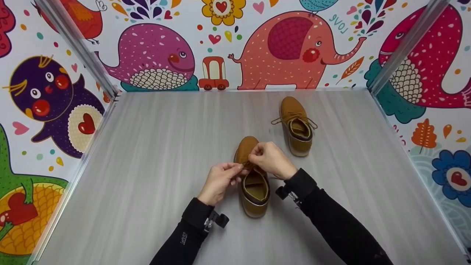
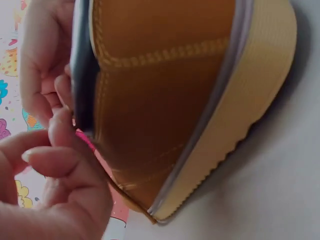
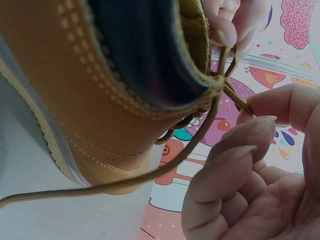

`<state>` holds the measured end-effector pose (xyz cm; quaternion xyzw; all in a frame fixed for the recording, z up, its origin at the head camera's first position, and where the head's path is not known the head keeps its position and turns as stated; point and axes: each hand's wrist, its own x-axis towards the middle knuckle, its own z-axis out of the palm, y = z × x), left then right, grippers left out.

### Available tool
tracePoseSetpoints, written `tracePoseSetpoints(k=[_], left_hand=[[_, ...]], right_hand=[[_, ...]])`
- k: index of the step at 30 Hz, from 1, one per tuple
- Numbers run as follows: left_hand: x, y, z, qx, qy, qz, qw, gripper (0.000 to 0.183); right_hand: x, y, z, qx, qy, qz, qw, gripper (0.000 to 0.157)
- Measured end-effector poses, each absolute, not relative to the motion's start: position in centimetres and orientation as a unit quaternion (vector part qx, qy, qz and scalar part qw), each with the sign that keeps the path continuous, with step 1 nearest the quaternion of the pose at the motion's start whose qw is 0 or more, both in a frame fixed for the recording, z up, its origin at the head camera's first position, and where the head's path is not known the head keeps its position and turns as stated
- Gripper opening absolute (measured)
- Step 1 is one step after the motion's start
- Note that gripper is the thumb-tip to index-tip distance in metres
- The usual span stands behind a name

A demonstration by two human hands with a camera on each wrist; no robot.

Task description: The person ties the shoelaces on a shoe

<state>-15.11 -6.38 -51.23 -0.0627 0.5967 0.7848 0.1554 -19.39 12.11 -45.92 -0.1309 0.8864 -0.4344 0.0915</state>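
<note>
A tan lace-up shoe (image 1: 254, 210) stands on the floor, toe pointing away from me. Over its lacing, my left hand (image 1: 220, 179) pinches a brown shoelace from the left side. My right hand (image 1: 273, 159) pinches another part of the lace between thumb and forefinger, just right of the lacing. Up close in the right wrist view, the shoelace (image 3: 150, 175) crosses in a knot at the top of the shoe opening. Strands run from the knot to both hands, while one loose end hangs down the shoe's side. In the left wrist view the fingers partly hide the lace.
A matching tan shoe (image 1: 300, 147) stands farther off to the right, its laces spread to both sides. Around the pale wood-look floor (image 1: 165, 147) rise printed panels with cartoon animals, joined by metal posts (image 1: 82, 48) at the back corners.
</note>
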Motion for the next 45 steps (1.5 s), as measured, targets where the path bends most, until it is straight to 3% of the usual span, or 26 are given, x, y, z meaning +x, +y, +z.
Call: tracePoseSetpoints(k=[8, 17, 25, 33, 45], left_hand=[[-14.6, -5.9, -51.1, -0.058, 0.642, 0.753, 0.131, 0.017], [-14.8, -6.0, -50.5, -0.028, 0.746, 0.662, 0.067, 0.026], [-15.6, -6.1, -49.5, -0.048, 0.719, 0.685, 0.110, 0.046], [-16.1, -6.2, -48.6, -0.027, 0.714, 0.688, 0.129, 0.020], [-16.2, -5.8, -49.0, 0.005, 0.705, 0.700, 0.114, 0.015]], right_hand=[[-19.5, 12.3, -46.0, -0.145, 0.887, -0.432, 0.078, 0.008], [-19.1, 12.5, -46.2, -0.163, 0.880, -0.439, 0.074, 0.010], [-18.5, 12.7, -46.4, -0.210, 0.872, -0.439, 0.050, 0.007], [-17.8, 13.7, -47.1, -0.279, 0.861, -0.425, 0.032, 0.006], [-18.4, 15.3, -48.0, -0.290, 0.886, -0.361, 0.029, 0.008]])
